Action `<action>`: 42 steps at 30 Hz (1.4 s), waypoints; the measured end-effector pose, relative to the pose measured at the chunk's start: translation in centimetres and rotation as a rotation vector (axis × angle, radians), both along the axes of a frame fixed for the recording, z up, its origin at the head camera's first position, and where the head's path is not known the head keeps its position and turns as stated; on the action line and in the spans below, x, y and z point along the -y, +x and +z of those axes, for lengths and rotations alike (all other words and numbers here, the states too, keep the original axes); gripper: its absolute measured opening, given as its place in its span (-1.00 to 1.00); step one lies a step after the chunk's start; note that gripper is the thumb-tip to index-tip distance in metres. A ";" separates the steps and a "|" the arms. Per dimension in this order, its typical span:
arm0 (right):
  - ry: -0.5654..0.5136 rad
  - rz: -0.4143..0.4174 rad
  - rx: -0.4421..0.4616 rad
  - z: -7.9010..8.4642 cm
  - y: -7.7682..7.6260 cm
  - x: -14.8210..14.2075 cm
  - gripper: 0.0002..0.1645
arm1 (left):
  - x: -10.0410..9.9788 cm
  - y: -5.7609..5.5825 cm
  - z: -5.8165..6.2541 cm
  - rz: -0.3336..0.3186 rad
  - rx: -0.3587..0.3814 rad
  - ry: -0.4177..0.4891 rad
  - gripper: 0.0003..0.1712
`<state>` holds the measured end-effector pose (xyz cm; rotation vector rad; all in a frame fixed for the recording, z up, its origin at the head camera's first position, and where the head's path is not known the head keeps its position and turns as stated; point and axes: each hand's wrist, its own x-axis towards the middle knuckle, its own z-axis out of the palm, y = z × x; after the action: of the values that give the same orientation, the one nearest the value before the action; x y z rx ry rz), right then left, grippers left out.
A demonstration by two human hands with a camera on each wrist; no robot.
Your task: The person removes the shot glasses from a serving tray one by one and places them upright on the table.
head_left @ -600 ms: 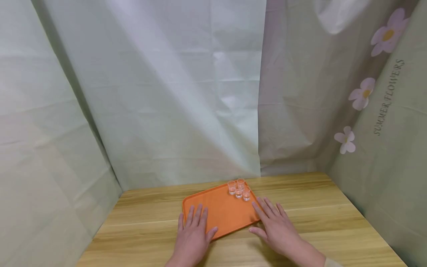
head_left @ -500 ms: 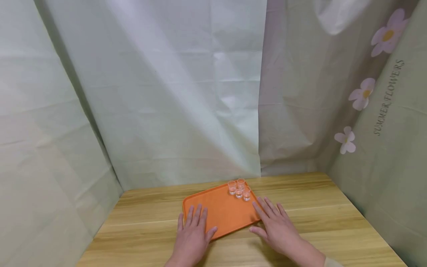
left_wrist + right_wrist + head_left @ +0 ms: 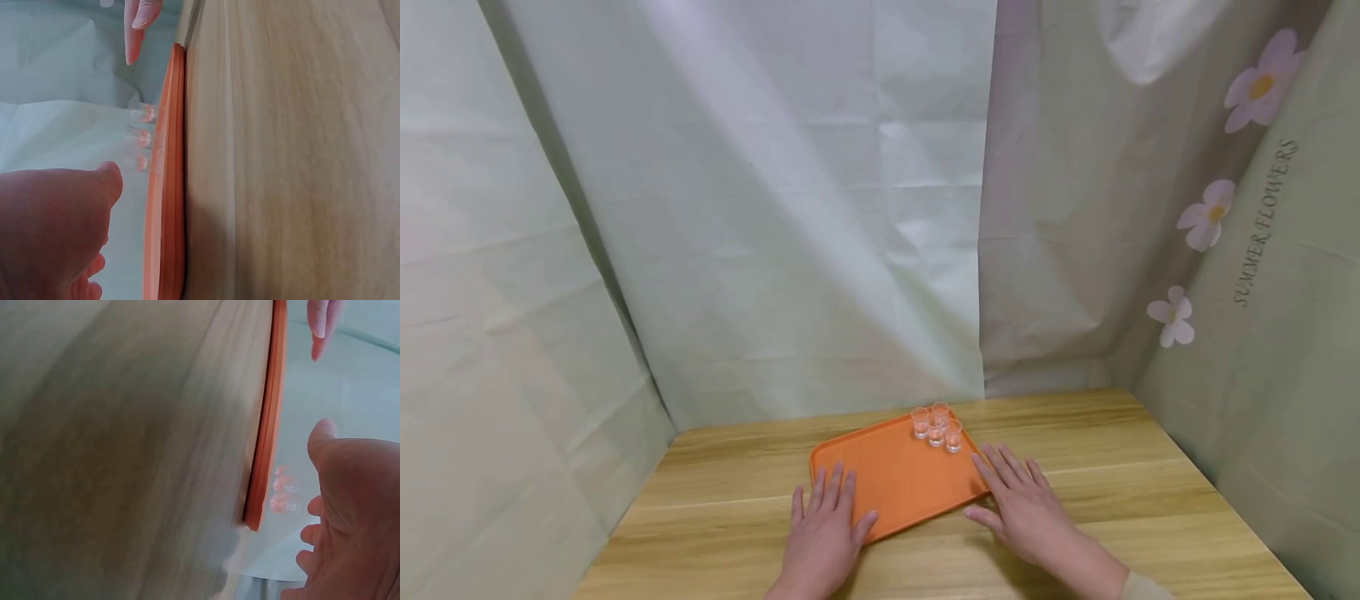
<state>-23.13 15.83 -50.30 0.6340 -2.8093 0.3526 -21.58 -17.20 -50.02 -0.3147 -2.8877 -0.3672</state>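
Hovering over the near left corner of the tray, the left hand [image 3: 822,537] is palm down with its fingers straight and spread, pointing away from the person, and its thumb angled out to the right. Its little finger reaches past the tray's left side, while the index and middle fingertips lie over the orange surface. The left wrist view shows a gap between that thumb and the tray. Opposite, the right hand [image 3: 1033,517] is also held wide and slants forward and leftward; its index fingertip comes to the tray's right edge, the other fingers extend over bare wood, and the thumb points left beside the near right corner. The right wrist view shows this thumb apart from the rim as well. Neither of the hands holds anything.

Between them, the orange serving tray [image 3: 902,483] lies flat on the desk, turned at an angle so its far right corner points towards the back. Four clear shot glasses [image 3: 953,437] stand upright, clustered in that far right corner. Around them spreads the wood-grain desk [image 3: 1075,433]. A light sleeve [image 3: 1144,588] shows at the right wrist. Beyond hangs pale green cloth [image 3: 775,250], printed on the right with white flowers [image 3: 1171,317] and the words "SUMMER FLOWERS" [image 3: 1264,225].
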 end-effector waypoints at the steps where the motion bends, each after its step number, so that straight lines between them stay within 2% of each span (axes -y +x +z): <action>1: 0.000 0.000 0.004 -0.1 -0.1 0.0 -0.02 | 0.1 -0.1 -0.2 0.002 0.001 0.000 -0.14; 7: -0.008 0.006 0.038 -0.4 -0.4 -0.3 -0.04 | 0.6 -0.4 -0.9 0.004 0.007 0.003 -0.14; 13: -0.014 0.008 0.075 -0.6 -0.7 -0.6 -0.04 | 0.9 -0.5 -0.8 0.014 0.026 0.001 -0.15; 22: -0.057 0.012 0.186 -0.7 -0.7 -0.7 0.00 | 1.2 -0.6 -1.1 0.069 0.066 0.002 -0.14; 42: -0.017 0.027 0.268 -0.6 -0.8 -0.9 -0.02 | 2.1 -0.3 -1.7 0.086 0.030 -0.023 -0.17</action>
<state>-23.96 16.68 -50.88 0.6665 -3.0489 0.4996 -21.85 -19.25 -51.73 -0.1889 -2.9254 -0.3264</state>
